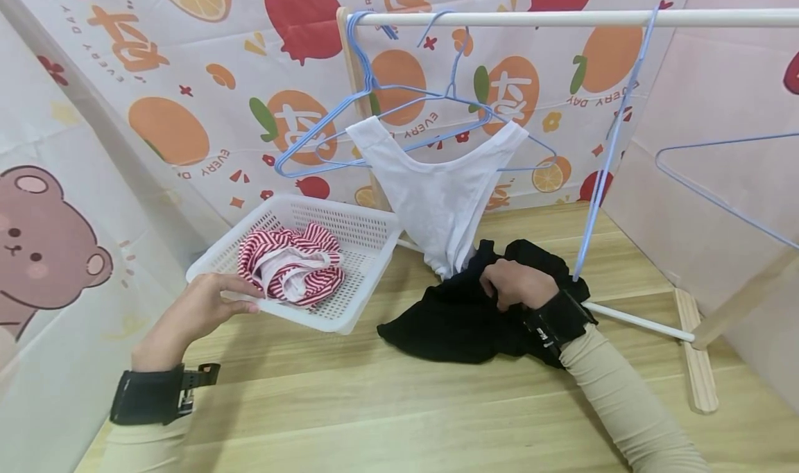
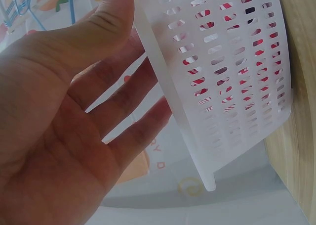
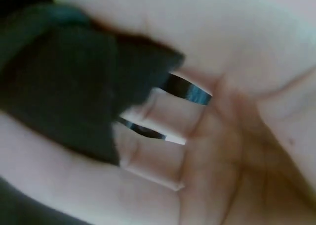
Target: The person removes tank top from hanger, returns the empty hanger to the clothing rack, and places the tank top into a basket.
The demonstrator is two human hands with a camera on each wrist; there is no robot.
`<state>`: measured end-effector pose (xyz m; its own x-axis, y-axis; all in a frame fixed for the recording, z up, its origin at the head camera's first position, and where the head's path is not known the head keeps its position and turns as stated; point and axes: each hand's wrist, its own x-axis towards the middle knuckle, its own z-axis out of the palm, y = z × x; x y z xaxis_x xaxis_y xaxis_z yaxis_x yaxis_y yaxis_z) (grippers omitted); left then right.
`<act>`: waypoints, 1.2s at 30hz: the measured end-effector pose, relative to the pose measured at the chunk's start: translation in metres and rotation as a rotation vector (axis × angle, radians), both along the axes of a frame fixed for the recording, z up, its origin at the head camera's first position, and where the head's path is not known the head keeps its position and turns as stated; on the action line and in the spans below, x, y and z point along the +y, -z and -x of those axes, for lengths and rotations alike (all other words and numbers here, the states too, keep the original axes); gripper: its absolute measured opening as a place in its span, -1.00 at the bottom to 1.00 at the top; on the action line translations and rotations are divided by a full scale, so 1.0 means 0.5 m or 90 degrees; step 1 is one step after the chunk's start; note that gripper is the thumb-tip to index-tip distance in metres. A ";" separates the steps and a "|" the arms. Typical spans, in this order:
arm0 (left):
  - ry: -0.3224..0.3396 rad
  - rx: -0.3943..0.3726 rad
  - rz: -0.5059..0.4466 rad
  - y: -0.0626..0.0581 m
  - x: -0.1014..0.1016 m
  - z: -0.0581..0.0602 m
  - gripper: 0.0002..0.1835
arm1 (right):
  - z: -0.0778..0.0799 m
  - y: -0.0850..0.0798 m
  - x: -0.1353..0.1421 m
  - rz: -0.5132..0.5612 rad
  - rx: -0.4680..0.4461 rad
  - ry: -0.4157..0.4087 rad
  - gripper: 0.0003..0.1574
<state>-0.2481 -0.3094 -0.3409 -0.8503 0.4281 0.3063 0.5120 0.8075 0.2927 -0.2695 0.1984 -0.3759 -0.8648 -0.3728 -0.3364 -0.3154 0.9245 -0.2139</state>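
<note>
My left hand (image 1: 202, 310) pinches the near left rim of a white perforated plastic basket (image 1: 331, 325). In the left wrist view, thumb and fingers meet at the rim, and red stripes show through the holes of the basket wall (image 2: 170, 62). A crumpled red-and-white striped garment (image 1: 315, 286) lies inside the basket. On the right, my right hand (image 1: 521, 286) grips a bunched black garment (image 1: 449, 327) that spreads over the wooden table. The right wrist view shows curled fingers around dark cloth (image 3: 84, 81). Behind the black garment, a white sleeveless top (image 1: 437, 188) hangs from a blue hanger.
A white rail (image 1: 562, 19) runs across the top on a wooden stand, whose foot (image 1: 696, 355) stands at the right. Several blue hangers (image 1: 312, 136) hang left of the top, another hanger (image 1: 602, 161) dangles edge-on above my right hand. Fruit-print cloth (image 1: 225, 98) covers the back.
</note>
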 end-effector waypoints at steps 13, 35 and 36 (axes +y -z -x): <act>0.001 -0.015 -0.010 0.001 0.000 -0.003 -0.79 | -0.003 0.002 -0.012 -0.059 0.030 -0.017 -0.64; 0.003 -0.005 -0.007 -0.001 0.000 -0.001 -0.76 | -0.038 -0.102 0.051 0.075 0.181 -0.082 -0.75; 0.005 -0.006 -0.009 -0.001 0.000 -0.001 -0.76 | -0.041 -0.106 0.053 0.074 0.191 -0.085 -0.75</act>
